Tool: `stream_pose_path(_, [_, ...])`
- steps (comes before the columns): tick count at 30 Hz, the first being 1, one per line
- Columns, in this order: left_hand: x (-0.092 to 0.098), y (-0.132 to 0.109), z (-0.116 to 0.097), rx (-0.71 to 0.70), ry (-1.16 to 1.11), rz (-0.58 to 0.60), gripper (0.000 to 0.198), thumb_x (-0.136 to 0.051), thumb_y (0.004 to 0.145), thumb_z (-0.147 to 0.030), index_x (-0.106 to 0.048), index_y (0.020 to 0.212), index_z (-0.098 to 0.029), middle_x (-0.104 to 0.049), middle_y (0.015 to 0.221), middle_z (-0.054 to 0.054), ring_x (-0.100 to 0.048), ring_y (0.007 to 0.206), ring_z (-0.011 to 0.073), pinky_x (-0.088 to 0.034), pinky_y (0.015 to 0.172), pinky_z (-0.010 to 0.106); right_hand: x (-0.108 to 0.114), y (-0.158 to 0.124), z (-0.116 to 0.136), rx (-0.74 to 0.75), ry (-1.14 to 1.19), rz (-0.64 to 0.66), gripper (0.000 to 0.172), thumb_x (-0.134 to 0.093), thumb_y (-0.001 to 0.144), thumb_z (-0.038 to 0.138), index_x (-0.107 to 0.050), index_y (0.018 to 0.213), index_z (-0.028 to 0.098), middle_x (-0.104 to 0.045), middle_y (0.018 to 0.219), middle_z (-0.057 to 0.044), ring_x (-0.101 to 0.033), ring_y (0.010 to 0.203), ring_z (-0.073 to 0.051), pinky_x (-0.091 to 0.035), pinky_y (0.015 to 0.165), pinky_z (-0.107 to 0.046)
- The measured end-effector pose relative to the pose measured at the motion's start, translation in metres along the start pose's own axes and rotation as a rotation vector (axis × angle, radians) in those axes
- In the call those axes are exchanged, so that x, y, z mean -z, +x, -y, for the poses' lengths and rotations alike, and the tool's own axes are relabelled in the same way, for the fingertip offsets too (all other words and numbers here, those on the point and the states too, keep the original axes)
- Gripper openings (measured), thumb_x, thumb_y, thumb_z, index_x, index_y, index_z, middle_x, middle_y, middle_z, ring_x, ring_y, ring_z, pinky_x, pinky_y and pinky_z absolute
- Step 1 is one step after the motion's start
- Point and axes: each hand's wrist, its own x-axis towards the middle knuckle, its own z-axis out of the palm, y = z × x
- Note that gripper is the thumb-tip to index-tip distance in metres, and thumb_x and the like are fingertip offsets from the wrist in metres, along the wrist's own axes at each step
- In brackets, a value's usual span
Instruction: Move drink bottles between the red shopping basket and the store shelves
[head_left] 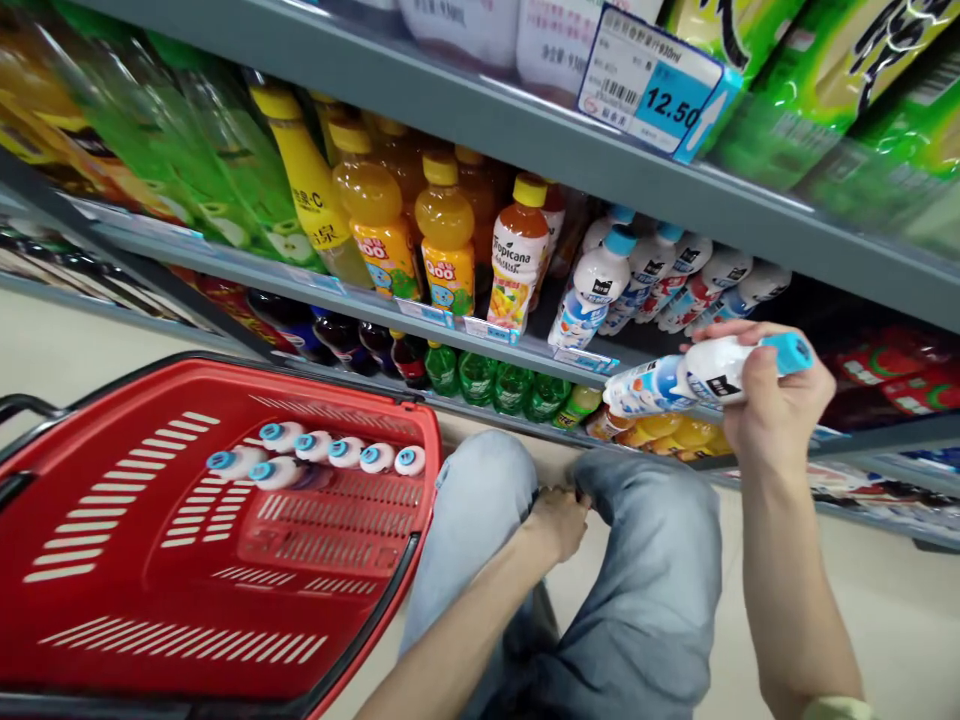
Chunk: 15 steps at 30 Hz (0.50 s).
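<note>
My right hand (780, 390) is wrapped around a white drink bottle (667, 385) with a blue cap, near the cap end. The bottle lies tilted almost level in front of the shelf, its base pointing left. More bottles of the same kind (592, 285) stand on the shelf just behind it. My left hand (559, 525) rests between my knees with its fingers curled in; whether anything is inside them is hidden. To the left, a red shopping basket (97, 420) holds several white bottles (345, 452) with blue caps, grouped along its shelf side.
Orange Qoo bottles (446, 240), a Tropicana bottle (517, 255) and green bottles (247, 180) line the same shelf. Above runs a grey shelf edge (465, 110) with a price tag (652, 85). Small green bottles (476, 378) sit lower down. My knees (487, 490) are beside the basket.
</note>
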Motion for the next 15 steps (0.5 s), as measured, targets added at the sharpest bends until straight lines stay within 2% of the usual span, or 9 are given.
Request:
stream_pose_path(5, [0.001, -0.002, -0.001, -0.001, -0.034, 0.014, 0.048, -0.050, 0.097, -0.030, -0.053, 0.140, -0.009, -0.066, 0.130, 0.023, -0.063, 0.124, 0.0347, -0.051, 0.100, 0.046, -0.005, 0.023, 0.004, 0.147, 0.003, -0.027, 0.022, -0.076, 0.083, 0.042, -0.067, 0.085, 0.022, -0.072, 0.089, -0.009, -0.072, 0.079, -0.026, -0.060, 0.072, -0.049])
stream_pose_path(12, [0.000, -0.006, 0.000, 0.003, -0.055, -0.008, 0.049, -0.049, 0.097, -0.027, -0.052, 0.142, -0.008, -0.066, 0.130, 0.023, -0.063, 0.123, 0.0337, -0.049, 0.100, 0.046, -0.012, 0.048, -0.015, 0.337, -0.096, -0.073, 0.029, -0.076, 0.083, 0.048, -0.066, 0.084, 0.022, -0.074, 0.086, -0.009, -0.072, 0.076, -0.025, -0.056, 0.071, -0.043])
stream_pose_path(15, [0.000, -0.006, 0.000, -0.006, -0.069, -0.017, 0.049, -0.050, 0.097, -0.028, -0.052, 0.142, -0.008, -0.068, 0.128, 0.023, -0.064, 0.121, 0.0338, -0.050, 0.098, 0.045, -0.015, 0.053, -0.021, 0.400, -0.161, -0.041, 0.030, -0.075, 0.082, 0.049, -0.066, 0.085, 0.022, -0.075, 0.086, -0.009, -0.072, 0.077, -0.025, -0.055, 0.072, -0.041])
